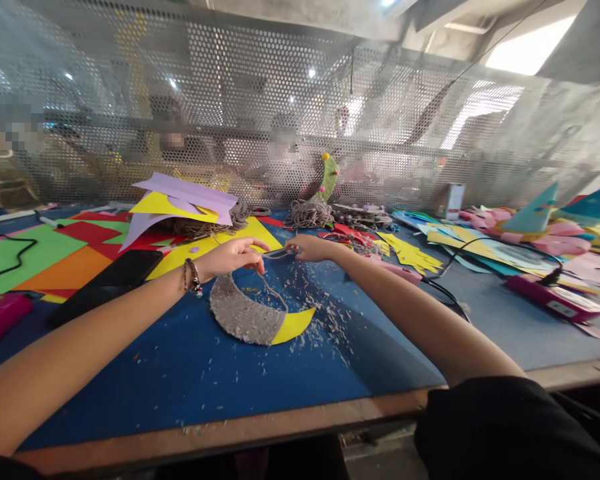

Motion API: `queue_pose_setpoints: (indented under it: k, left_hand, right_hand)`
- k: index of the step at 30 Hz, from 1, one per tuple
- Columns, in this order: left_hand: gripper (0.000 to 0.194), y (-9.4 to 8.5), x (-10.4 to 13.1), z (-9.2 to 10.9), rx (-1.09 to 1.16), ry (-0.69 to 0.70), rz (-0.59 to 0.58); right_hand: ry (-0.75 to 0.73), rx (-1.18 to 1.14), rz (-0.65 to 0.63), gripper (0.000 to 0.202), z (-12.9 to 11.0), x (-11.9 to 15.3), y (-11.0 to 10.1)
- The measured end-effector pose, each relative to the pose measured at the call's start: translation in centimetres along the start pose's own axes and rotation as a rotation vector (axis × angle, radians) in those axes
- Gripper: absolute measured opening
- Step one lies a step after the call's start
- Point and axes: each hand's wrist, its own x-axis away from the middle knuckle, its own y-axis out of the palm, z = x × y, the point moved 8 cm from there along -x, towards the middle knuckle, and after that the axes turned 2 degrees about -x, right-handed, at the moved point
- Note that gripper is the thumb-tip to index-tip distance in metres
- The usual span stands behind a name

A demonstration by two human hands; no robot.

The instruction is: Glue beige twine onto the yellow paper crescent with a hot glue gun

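Two bare hands of ours reach over a blue table (190, 393). Our left hand (235, 257) has its thumb and finger pinched together on a thin grey string (274, 288), and it wears a bead bracelet (193, 277) on the wrist. The string runs down to a moon shape (247, 317), which lies flat on the table just below our hands. Most of the moon is covered in fuzzy grey, but its right tip (293, 325) is plain yellow. Our right hand (307, 248) has its fingers curled in by a thin dark thing (276, 254), between our two hands; we cannot tell how tightly they grip it. Lots of little pale bits (330, 327) are spread around the right side of the moon. On the left we see a flat black thing (111, 279) near bright paper sheets (55, 257). Behind our hands sits a pile of grey yarn (313, 213), with a green curved shape (329, 178) standing up by it. On the right are a pink power strip (557, 300) and pointy blue hats (533, 210). A wall full of holes (230, 100) stands behind the table.
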Motion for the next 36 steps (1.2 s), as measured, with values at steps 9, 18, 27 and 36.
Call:
queue_pose_setpoints:
  k: [9, 18, 27, 36]
  left_hand:
    - [0.026, 1.4, 1.4, 1.5, -0.412, 0.125, 0.091]
    - [0.034, 0.0, -1.7, 1.9, -0.425, 0.147, 0.253]
    - [0.025, 2.7, -5.7, 0.4, -0.251, 0.112, 0.018]
    - [0.027, 2.4, -6.3, -1.2, -0.147, 0.041, 0.047]
  right_hand:
    - [0.056, -0.059, 0.100, 0.025, -0.2, 0.4, 0.1]
    - [0.074, -0.346, 0.448, 0.018, -2.9, 4.8, -5.3]
    - [0.045, -0.564, 0.530, 0.017, -3.7, 6.3, -5.1]
    - [0.119, -0.657, 0.554, 0.017, -2.5, 6.1, -3.8]
